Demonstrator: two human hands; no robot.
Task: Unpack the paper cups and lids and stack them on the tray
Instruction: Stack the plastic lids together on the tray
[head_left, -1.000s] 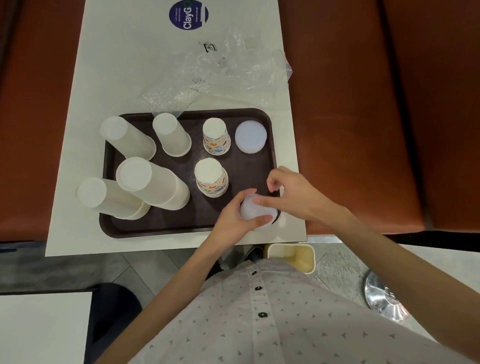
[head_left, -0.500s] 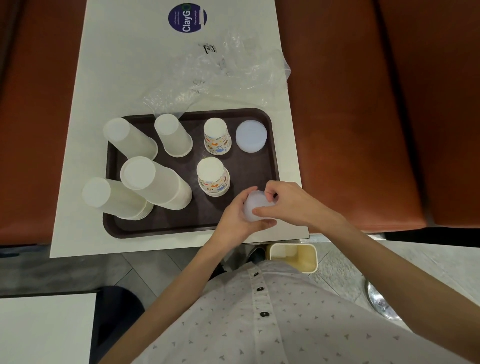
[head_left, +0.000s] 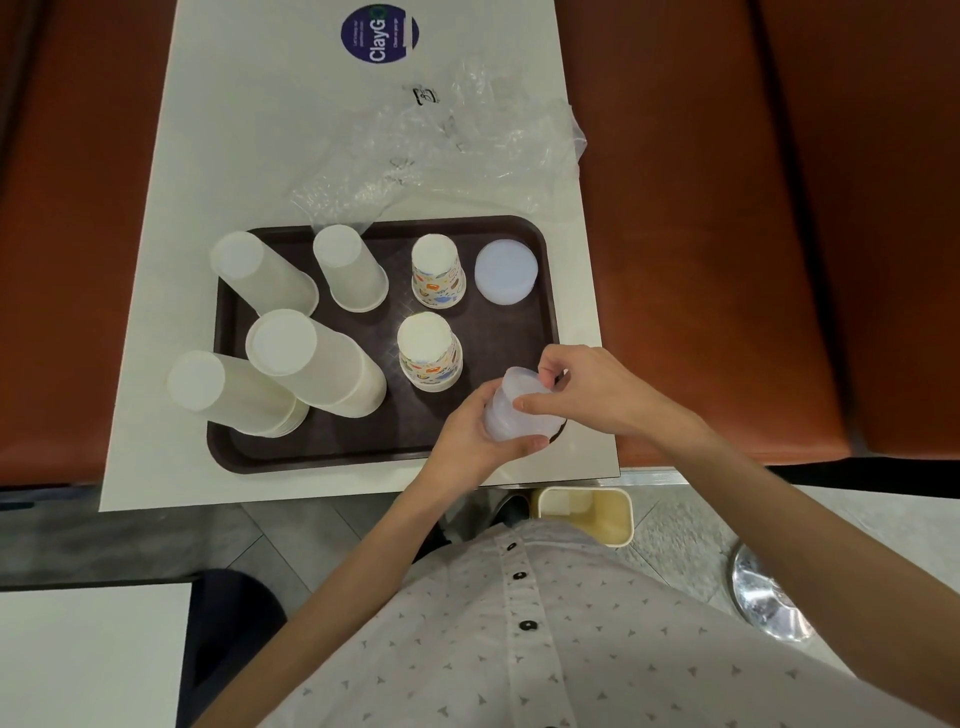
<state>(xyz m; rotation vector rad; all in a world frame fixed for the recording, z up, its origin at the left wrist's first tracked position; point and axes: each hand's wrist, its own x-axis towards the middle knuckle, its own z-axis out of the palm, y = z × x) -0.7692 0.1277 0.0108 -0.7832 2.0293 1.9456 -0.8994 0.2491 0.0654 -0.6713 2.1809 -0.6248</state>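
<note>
Gripping a stack of translucent lids (head_left: 511, 410) with both hands, just right of the frame's centre, over the lower right corner of the dark brown tray (head_left: 322, 452). Wrapping the stack's lower part with the left hand (head_left: 462, 441), fingers curled round it from below; pinching its top edge with the right hand (head_left: 597, 395), thumb and fingertips closed on the rim. Holding the stack tilted; impossible to tell whether touching the tray beneath. Elsewhere on the tray: a flat pile of lids (head_left: 505, 270) in the upper right corner, two stacks of patterned cups (head_left: 438, 273) upside down just left of it, four taller stacks of white cups (head_left: 317, 364) upside down across the left half. Above the tray, crumpled clear plastic wrap (head_left: 447, 150) on the white table (head_left: 249, 130), with a round blue sticker (head_left: 379, 34) at the top edge of the frame.
</note>
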